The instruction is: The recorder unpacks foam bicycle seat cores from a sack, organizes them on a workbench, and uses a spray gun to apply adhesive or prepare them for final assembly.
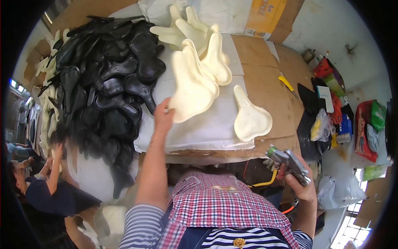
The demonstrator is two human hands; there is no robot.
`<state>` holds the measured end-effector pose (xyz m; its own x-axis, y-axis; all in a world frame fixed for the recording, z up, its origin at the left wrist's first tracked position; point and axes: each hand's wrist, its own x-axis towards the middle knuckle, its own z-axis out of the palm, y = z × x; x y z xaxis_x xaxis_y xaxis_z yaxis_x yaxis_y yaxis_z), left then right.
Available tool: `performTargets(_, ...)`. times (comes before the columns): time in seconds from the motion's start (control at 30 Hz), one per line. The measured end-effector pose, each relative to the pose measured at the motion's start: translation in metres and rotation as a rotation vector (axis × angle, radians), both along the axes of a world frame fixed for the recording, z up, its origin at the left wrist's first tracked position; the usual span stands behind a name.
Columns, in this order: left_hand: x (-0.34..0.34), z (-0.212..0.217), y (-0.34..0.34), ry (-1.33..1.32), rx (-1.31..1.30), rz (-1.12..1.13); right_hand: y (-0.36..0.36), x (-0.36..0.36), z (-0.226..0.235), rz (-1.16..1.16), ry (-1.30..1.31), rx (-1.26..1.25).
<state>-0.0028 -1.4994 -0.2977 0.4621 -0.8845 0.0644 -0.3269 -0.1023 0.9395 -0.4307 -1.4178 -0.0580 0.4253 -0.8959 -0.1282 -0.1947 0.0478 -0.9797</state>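
Note:
My left hand grips the near left edge of a cream foam bike saddle pad, the front one of an overlapping group on the white-covered table. Behind it lie more cream saddle pads. One separate cream saddle pad lies to the right, its narrow nose pointing away from me. Beyond the table's front edge, my right hand is closed around a metal spray gun with a green part at its far end. A yellow hose and an orange hose run near it.
A large heap of black saddle shells covers the left side. Brown cardboard spreads on the right, with a yellow cutter knife on it. Bags and small packages crowd the far right. Another person works at the lower left.

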Motion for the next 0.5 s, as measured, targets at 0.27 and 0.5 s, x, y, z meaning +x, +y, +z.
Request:
performTargets(0.27, 0.108, 0.034, 0.064, 0.485, -0.104, 0.375, -0.013, 0.037, 0.013, -0.203, -0.138, -0.242)
performTargets(0.5, 0.052, 0.009, -0.029, 0.606, -0.016, -0.102, -0.039, 0.008, -0.014, -0.025, -0.001, -0.101)
